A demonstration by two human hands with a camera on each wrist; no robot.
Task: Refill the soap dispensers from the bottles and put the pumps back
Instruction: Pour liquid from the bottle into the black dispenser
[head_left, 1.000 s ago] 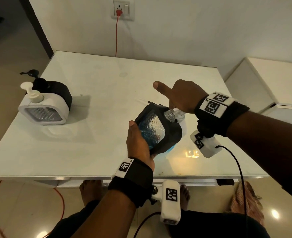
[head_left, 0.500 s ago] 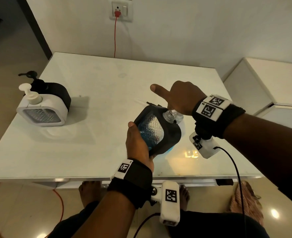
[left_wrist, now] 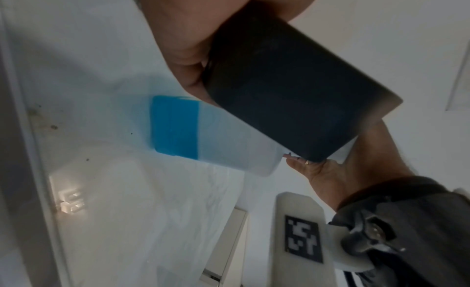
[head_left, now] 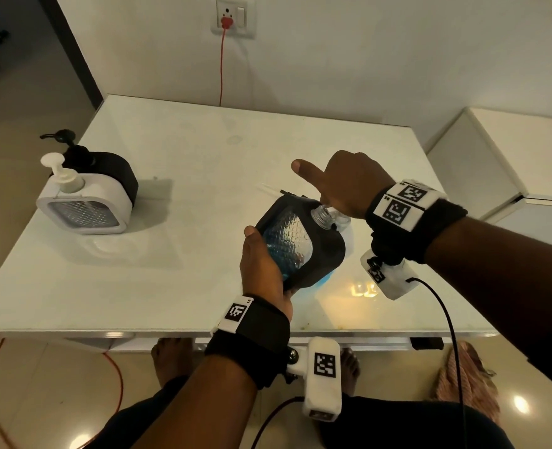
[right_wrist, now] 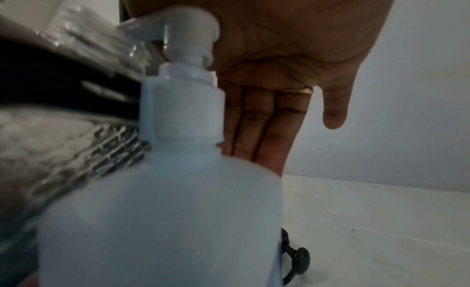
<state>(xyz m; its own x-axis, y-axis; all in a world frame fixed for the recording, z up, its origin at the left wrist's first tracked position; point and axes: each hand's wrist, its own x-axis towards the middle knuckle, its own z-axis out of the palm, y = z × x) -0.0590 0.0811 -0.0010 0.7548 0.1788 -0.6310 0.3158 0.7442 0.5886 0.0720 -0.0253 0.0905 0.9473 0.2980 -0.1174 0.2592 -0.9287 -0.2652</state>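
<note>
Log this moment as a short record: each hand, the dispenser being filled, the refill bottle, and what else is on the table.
left hand: grips the black dispenser, tilted, neck open
right hand: palm presses the white refill bottle pump, fingers straight
dispenser contents: blue liquid, partly full
bottle: blue liquid near its base
table, far left: white dispenser and a second black dispenser, pumps on

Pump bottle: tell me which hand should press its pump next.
Right. The right hand rests its palm on the pump head of the white bottle, fingers straight. The left hand grips the tilted black dispenser, holding its open neck by the nozzle, so it seems unavailable.
</note>
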